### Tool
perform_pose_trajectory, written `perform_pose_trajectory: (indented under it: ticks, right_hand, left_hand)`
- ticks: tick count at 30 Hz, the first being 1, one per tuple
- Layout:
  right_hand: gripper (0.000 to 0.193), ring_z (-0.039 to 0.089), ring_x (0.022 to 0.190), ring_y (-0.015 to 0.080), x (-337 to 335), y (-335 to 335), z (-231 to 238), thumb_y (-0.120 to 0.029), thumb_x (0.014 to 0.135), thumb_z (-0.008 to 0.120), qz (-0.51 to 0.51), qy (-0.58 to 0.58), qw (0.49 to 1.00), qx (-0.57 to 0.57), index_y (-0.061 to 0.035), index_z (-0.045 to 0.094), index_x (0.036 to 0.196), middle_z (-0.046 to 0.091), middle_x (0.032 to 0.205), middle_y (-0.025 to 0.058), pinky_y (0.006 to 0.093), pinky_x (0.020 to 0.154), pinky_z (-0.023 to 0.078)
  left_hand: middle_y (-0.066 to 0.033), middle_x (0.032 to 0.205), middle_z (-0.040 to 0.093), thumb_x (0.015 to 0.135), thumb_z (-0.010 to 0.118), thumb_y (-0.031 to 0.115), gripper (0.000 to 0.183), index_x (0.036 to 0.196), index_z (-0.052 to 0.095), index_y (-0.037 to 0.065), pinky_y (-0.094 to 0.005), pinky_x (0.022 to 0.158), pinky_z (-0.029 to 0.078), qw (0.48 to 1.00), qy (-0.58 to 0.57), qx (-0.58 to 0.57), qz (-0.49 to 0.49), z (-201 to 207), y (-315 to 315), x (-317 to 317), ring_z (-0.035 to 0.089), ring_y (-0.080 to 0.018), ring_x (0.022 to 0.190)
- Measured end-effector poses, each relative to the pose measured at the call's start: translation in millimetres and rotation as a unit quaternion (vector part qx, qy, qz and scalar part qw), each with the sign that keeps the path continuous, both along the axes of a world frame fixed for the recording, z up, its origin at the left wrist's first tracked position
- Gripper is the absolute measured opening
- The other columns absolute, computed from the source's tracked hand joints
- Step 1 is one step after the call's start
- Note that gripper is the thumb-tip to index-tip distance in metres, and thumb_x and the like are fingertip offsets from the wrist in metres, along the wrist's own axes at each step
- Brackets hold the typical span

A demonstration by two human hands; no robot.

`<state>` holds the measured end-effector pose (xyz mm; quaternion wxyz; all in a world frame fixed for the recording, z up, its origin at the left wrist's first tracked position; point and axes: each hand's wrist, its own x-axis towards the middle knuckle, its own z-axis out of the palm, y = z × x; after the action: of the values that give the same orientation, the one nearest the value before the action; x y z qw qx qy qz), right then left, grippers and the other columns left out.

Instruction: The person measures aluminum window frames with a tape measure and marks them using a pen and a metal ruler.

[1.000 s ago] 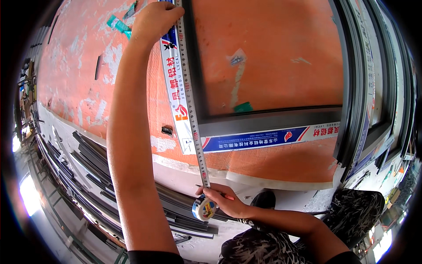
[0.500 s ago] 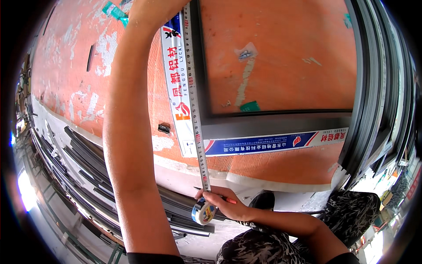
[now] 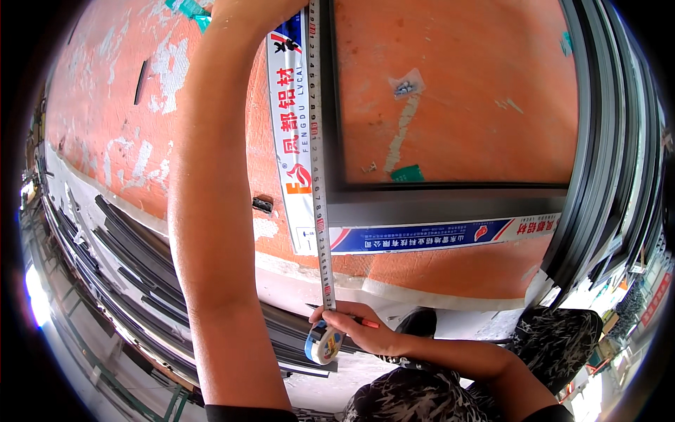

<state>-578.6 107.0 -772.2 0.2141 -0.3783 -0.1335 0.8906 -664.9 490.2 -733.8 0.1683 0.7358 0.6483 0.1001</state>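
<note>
The tape measure (image 3: 327, 346) sits low in the view, just below the near edge of the orange work surface (image 3: 450, 274). Its case is rounded, with a pale face, a multicoloured label and a blue band around the side. The drawn-out blade (image 3: 317, 162) is a narrow, pale metallic strip with dark graduations and small red blocks at intervals. It runs almost straight up the view along a dark grey frame (image 3: 450, 204), crosses its near corner and reaches past the near edge to the case.

The right hand (image 3: 362, 332) is closed around the case, fingers curled, and also holds a slim pen-like stick (image 3: 370, 323) with a red end. The left hand (image 3: 271, 8) is largely cut off by the upper edge, so how its fingers stand cannot be told; it lies near the blade there.

The frame is matt and square-cornered. Glossy film covers its outer margins: one white strip (image 3: 289, 133) with red characters beside the blade, and one mostly blue strip (image 3: 429, 235) along the near side.
</note>
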Motion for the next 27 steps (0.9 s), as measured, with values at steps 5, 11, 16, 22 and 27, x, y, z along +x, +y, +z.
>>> perform_pose_trajectory:
  ticks: [5, 11, 16, 22, 27]
  right_hand:
    - [0.036, 0.043, 0.064, 0.0085, 2.1, 1.6, 0.9, -0.038, 0.101, 0.043, 0.02, 0.013, 1.0, -0.018, -0.009, 0.064, 0.106, 0.057, 0.081, 0.0001, 0.025, 0.059, 0.038]
    - [0.033, 0.041, 0.064, 0.009, 5.0, 5.0, 0.5, -0.035, 0.099, 0.045, 0.037, 0.042, 0.998, -0.041, -0.0097, 0.065, 0.106, 0.059, 0.083, -0.0004, 0.0255, 0.062, 0.037]
    - [0.033, 0.041, 0.065, 0.0088, 5.3, 5.1, 0.7, -0.035, 0.099, 0.045, 0.038, 0.04, 0.998, -0.038, -0.0102, 0.065, 0.107, 0.06, 0.085, -0.0005, 0.0252, 0.062, 0.037]
    - [0.034, 0.041, 0.065, 0.0088, 5.4, 4.0, 0.8, -0.036, 0.099, 0.045, 0.032, 0.033, 0.999, -0.029, -0.0101, 0.065, 0.107, 0.06, 0.084, -0.0005, 0.0251, 0.061, 0.037]
    - [0.035, 0.041, 0.063, 0.009, 5.2, 2.1, 0.0, -0.037, 0.1, 0.044, 0.034, 0.029, 0.999, -0.029, -0.0097, 0.065, 0.106, 0.056, 0.077, -0.0005, 0.025, 0.06, 0.037]
  left_hand:
    - [-0.0248, 0.081, 0.066, 0.076, 0.055, 0.03, 0.037, 0.089, 0.07, -0.001, -0.0426, 0.075, 0.051, 1.0, 0.002, 0.001, 0.006, -1.9, 1.4, -0.9, 0.066, -0.037, 0.078]
    - [-0.0248, 0.081, 0.066, 0.075, 0.056, 0.03, 0.036, 0.088, 0.071, 0.0, -0.0427, 0.075, 0.051, 1.0, 0.009, 0.001, 0.006, -4.5, 2.9, -1.5, 0.066, -0.0367, 0.078]
    - [-0.0244, 0.081, 0.066, 0.075, 0.056, 0.031, 0.036, 0.088, 0.071, 0.0, -0.0423, 0.075, 0.052, 1.0, 0.018, 0.005, 0.006, -3.7, 3.0, -0.4, 0.066, -0.0361, 0.078]
    - [-0.024, 0.08, 0.066, 0.075, 0.057, 0.031, 0.036, 0.089, 0.071, 0.001, -0.0421, 0.074, 0.052, 1.0, 0.003, -0.009, 0.022, -1.0, 0.6, 1.6, 0.066, -0.0355, 0.077]
    - [-0.0237, 0.08, 0.066, 0.075, 0.057, 0.032, 0.035, 0.087, 0.071, 0.002, -0.0425, 0.073, 0.052, 1.0, 0.017, -0.002, 0.013, -5.5, 4.4, -0.7, 0.066, -0.0362, 0.077]
